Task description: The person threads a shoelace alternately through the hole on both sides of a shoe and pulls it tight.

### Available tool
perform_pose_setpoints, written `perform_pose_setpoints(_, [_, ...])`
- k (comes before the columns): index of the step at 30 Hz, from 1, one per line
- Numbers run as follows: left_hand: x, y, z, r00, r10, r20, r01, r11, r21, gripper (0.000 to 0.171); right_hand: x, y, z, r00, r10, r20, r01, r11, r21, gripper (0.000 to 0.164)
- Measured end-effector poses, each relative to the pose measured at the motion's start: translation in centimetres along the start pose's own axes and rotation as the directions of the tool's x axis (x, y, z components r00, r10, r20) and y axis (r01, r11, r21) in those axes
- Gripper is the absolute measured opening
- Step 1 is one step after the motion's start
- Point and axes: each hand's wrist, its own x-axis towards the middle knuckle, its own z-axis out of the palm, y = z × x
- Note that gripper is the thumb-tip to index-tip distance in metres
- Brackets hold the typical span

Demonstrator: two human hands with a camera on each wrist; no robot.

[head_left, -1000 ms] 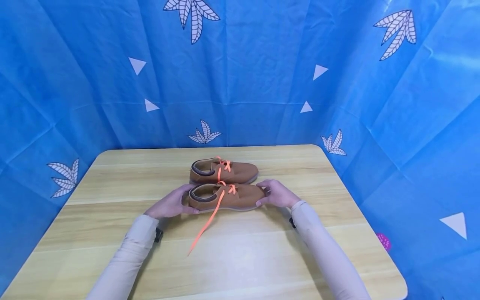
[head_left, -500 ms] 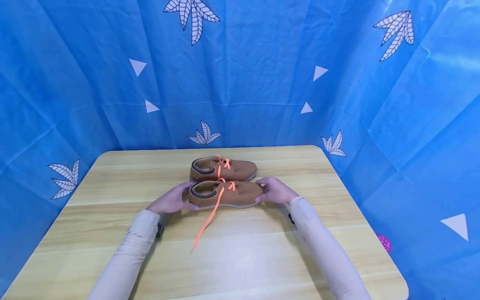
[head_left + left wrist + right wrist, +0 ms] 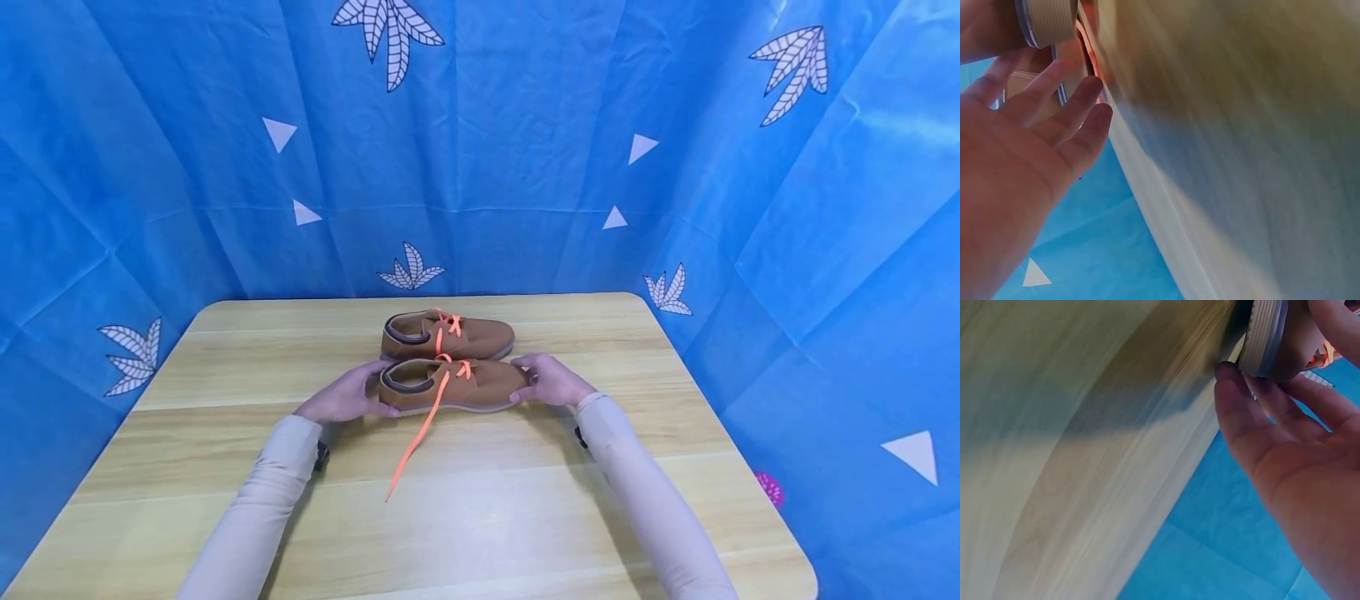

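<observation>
Two brown lace-up shoes with orange laces stand side by side on the table, toes pointing right. My left hand (image 3: 348,397) holds the heel of the near shoe (image 3: 483,387), thumb on its near side and fingers behind. At the toe of that shoe, my right hand (image 3: 553,381) grips it between thumb and fingers. The far shoe (image 3: 491,336) stands close behind. One loose lace (image 3: 416,442) from the near shoe trails toward the front. In the left wrist view the heel (image 3: 1054,25) shows its pale sole; the right wrist view has the toe (image 3: 1291,350).
The pale wooden table (image 3: 480,533) has rounded corners. Blue curtains (image 3: 510,150) with white leaf and triangle prints hang behind it and at both sides. A dark wrist device (image 3: 321,457) sits at the left cuff.
Both hands have moved the near shoe slightly away from me. The far shoe has shifted back a little too, and the loose lace's end has drawn slightly inward.
</observation>
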Motion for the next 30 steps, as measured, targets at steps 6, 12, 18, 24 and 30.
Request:
perform_pose_setpoints(6, [0.15, 0.36, 0.32, 0.998, 0.044, -0.036, -0.044, 0.999, 0.0, 0.09, -0.42, -0.5, 0.06, 0.999, -0.024, -0.043, 0.02, 0.994, -0.105, 0.078])
perform_pose_setpoints(12, [0.25, 0.26, 0.35, 0.997, 0.055, -0.06, -0.054, 0.998, 0.031, 0.088, -0.17, -0.38, 0.21, 0.997, -0.043, -0.058, 0.036, 0.992, -0.12, 0.071])
perform_pose_setpoints(18, [0.2, 0.09, 0.28, 0.996, 0.068, -0.052, -0.067, 0.997, 0.029, 0.088, -0.23, -0.23, 0.53, 0.997, -0.036, -0.065, 0.03, 0.995, -0.1, 0.07])
perform_pose_setpoints(24, [-0.07, -0.16, 0.2, 0.996, 0.058, -0.066, -0.056, 0.998, 0.04, 0.089, 0.06, -0.16, 0.76, 0.997, -0.046, -0.07, 0.04, 0.996, -0.081, 0.074])
perform_pose_setpoints(30, [-0.48, 0.29, 0.26, 0.997, 0.048, -0.067, -0.045, 0.998, 0.05, 0.093, -0.9, -0.12, 0.59, 0.995, -0.002, -0.098, 0.002, 1.0, 0.004, 0.083])
